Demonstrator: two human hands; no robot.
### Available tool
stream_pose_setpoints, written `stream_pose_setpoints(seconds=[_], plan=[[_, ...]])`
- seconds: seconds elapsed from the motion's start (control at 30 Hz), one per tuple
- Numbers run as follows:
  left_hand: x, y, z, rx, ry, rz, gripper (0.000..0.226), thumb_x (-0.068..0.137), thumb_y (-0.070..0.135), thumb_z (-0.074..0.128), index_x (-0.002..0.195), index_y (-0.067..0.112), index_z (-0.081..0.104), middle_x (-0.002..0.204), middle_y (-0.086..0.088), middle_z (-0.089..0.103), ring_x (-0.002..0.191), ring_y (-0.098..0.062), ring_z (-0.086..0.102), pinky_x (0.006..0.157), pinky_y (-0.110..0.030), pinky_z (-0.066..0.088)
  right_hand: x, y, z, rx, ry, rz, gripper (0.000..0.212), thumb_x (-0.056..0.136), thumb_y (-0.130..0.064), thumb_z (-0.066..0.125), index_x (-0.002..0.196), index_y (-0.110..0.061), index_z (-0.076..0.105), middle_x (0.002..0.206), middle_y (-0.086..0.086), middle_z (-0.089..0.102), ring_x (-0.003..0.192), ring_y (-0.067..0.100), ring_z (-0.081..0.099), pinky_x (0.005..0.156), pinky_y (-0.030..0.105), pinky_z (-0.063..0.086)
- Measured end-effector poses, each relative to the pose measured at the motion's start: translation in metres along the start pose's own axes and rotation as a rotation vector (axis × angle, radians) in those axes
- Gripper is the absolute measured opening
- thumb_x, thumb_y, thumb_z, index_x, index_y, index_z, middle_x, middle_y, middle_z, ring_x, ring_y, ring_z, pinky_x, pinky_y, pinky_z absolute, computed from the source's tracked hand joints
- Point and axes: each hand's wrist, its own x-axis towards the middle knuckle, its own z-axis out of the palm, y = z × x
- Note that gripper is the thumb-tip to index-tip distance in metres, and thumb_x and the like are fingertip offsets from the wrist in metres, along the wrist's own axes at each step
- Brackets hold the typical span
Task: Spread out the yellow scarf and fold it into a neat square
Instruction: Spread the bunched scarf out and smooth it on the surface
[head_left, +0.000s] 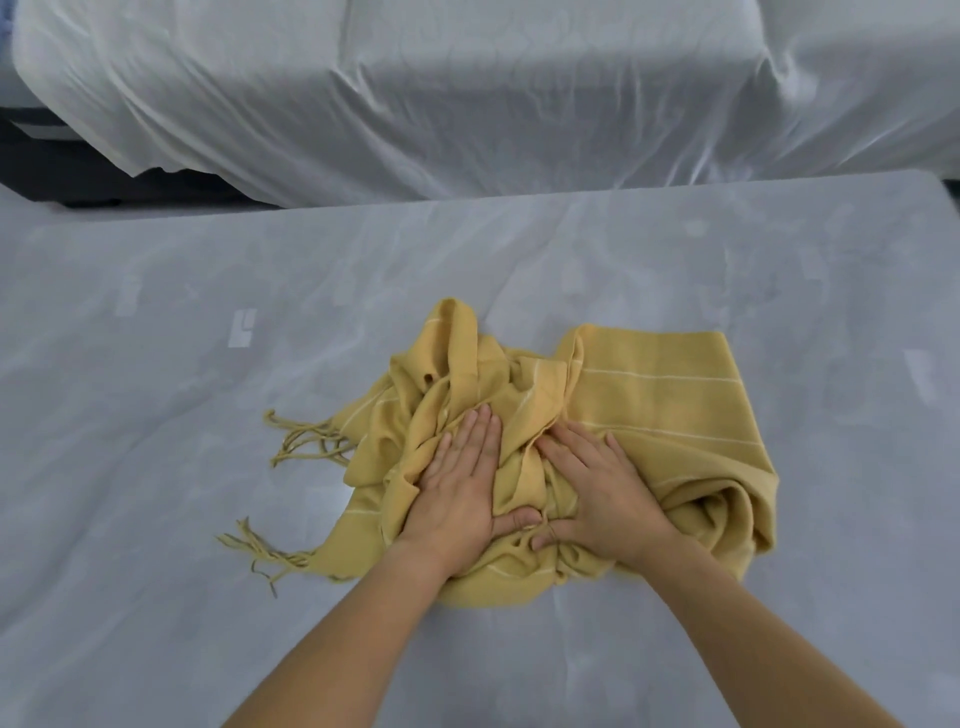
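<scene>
Both your hands lie flat, fingers straight, on the bunched yellow scarf (545, 452) mid-table: left hand (460, 491) beside right hand (597, 488), thumbs nearly meeting. Its fringe (291, 441) trails left; a smoother striped stretch runs right, so its length seems to run side to side. Sweep outward over the grey table cover (156, 364); nothing blocks you.
</scene>
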Motion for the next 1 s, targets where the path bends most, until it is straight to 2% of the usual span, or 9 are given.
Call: stream_pose_setpoints(seconds=[0.2, 0.4, 0.5, 0.57, 0.63, 0.73, 0.8, 0.9, 1.0], plan=[[-0.026, -0.019, -0.034, 0.015, 0.079, 0.071, 0.102, 0.078, 0.081, 0.022, 0.147, 0.014, -0.008, 0.155, 0.002, -0.014, 0.14, -0.006, -0.021, 0.114, -0.025, -0.012, -0.029, -0.019, -0.016, 0.107, 0.097, 0.038, 0.122, 0.05, -0.092, 0.042, 0.147, -0.032, -0.002, 0.156, -0.007, 0.008, 0.143, 0.011, 0.007, 0.118, 0.038, 0.004], [-0.055, -0.046, -0.058, 0.015, 0.094, 0.087, 0.096, 0.083, 0.078, 0.023, 0.149, 0.01, 0.008, 0.156, -0.002, 0.002, 0.143, -0.011, -0.001, 0.115, -0.028, 0.0, -0.038, -0.049, -0.029, 0.142, 0.229, 0.002, 0.107, 0.062, -0.087, 0.044, 0.148, -0.033, 0.01, 0.154, -0.009, 0.014, 0.141, 0.009, 0.015, 0.116, 0.038, 0.012], [-0.071, -0.062, -0.06, 0.084, 0.0, 0.124, 0.087, 0.086, 0.074, 0.019, 0.143, 0.01, 0.034, 0.149, -0.004, 0.034, 0.136, -0.014, 0.032, 0.112, -0.029, 0.023, -0.034, -0.069, -0.025, 0.093, 0.28, -0.069, 0.09, 0.067, -0.085, 0.039, 0.142, -0.035, 0.032, 0.151, -0.001, 0.029, 0.139, 0.018, 0.027, 0.113, 0.048, 0.02], [-0.079, -0.072, -0.058, 0.141, -0.048, 0.168, 0.08, 0.088, 0.071, 0.016, 0.13, 0.012, 0.051, 0.132, -0.002, 0.056, 0.122, -0.018, 0.053, 0.097, -0.033, 0.047, -0.029, -0.085, -0.024, 0.037, 0.287, -0.102, 0.082, 0.069, -0.084, 0.035, 0.133, -0.033, 0.048, 0.148, 0.0, 0.036, 0.138, 0.018, 0.028, 0.112, 0.05, 0.02], [-0.084, -0.082, -0.058, 0.12, -0.01, 0.185, 0.074, 0.087, 0.069, 0.02, 0.121, 0.014, 0.057, 0.119, 0.0, 0.063, 0.107, -0.018, 0.063, 0.082, -0.03, 0.055, -0.023, -0.101, -0.021, -0.021, 0.287, -0.138, 0.079, 0.068, -0.082, 0.037, 0.124, -0.031, 0.058, 0.145, 0.001, 0.041, 0.136, 0.016, 0.028, 0.112, 0.05, 0.019], [-0.087, -0.093, -0.067, 0.046, 0.076, 0.175, 0.071, 0.084, 0.069, 0.026, 0.119, 0.014, 0.056, 0.115, 0.001, 0.064, 0.099, -0.019, 0.065, 0.076, -0.028, 0.054, -0.014, -0.122, -0.014, -0.068, 0.267, -0.188, 0.077, 0.067, -0.077, 0.043, 0.123, -0.026, 0.06, 0.143, 0.002, 0.044, 0.134, 0.015, 0.029, 0.111, 0.049, 0.014], [-0.086, -0.099, -0.073, -0.032, 0.117, 0.131, 0.077, 0.084, 0.071, 0.025, 0.128, 0.014, 0.051, 0.127, -0.002, 0.058, 0.113, -0.021, 0.058, 0.09, -0.032, 0.05, -0.006, -0.133, -0.01, -0.105, 0.245, -0.195, 0.08, 0.068, -0.076, 0.041, 0.126, -0.022, 0.056, 0.141, 0.001, 0.046, 0.134, 0.013, 0.031, 0.108, 0.047, 0.013], [-0.084, -0.104, -0.081, -0.241, 0.094, -0.094, 0.078, 0.084, 0.069, 0.027, 0.142, 0.017, 0.035, 0.145, 0.0, 0.04, 0.131, -0.018, 0.039, 0.103, -0.033, 0.037, 0.004, -0.147, -0.004, -0.116, 0.203, -0.151, 0.087, 0.07, -0.076, 0.036, 0.128, -0.014, 0.056, 0.136, 0.0, 0.053, 0.131, 0.013, 0.043, 0.106, 0.046, 0.017], [-0.078, -0.105, -0.075, -0.328, 0.024, -0.232, 0.046, 0.093, 0.047, 0.042, 0.13, 0.02, 0.049, 0.124, 0.002, 0.057, 0.115, -0.019, 0.052, 0.088, -0.026, 0.04, 0.01, -0.155, 0.001, -0.156, 0.154, -0.121, 0.088, 0.07, -0.076, 0.033, 0.124, -0.012, 0.06, 0.129, -0.001, 0.06, 0.125, 0.012, 0.049, 0.105, 0.045, 0.018]])
